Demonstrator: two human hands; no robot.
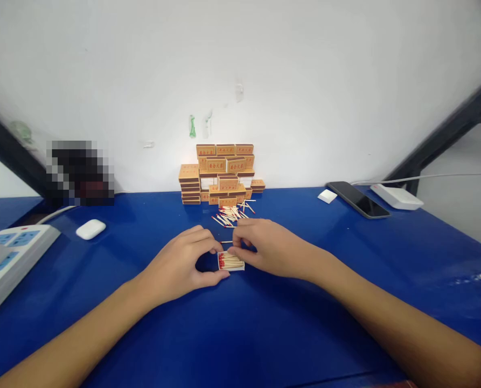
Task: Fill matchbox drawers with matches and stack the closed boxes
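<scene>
A small white matchbox tray (235, 268) lies on the blue table, filled with red-headed matches (231, 261). My left hand (189, 261) curves around its left end, index finger at the far edge and thumb at the near edge. Over the tray's far right corner, my right hand (260, 242) has its fingers bent in a pinch. A single match (226, 242) reaches left from these fingertips; the grip on its end is partly hidden. Just beyond, a loose heap of matches (230, 214) is scattered on the table.
Stacked matchboxes (228, 167) stand against the white wall behind the heap. At left are a power strip (22, 253) and a white earbud case (90, 229). A phone (357, 199), a small white square object (327, 196) and a white box with a cable (397, 197) lie at right.
</scene>
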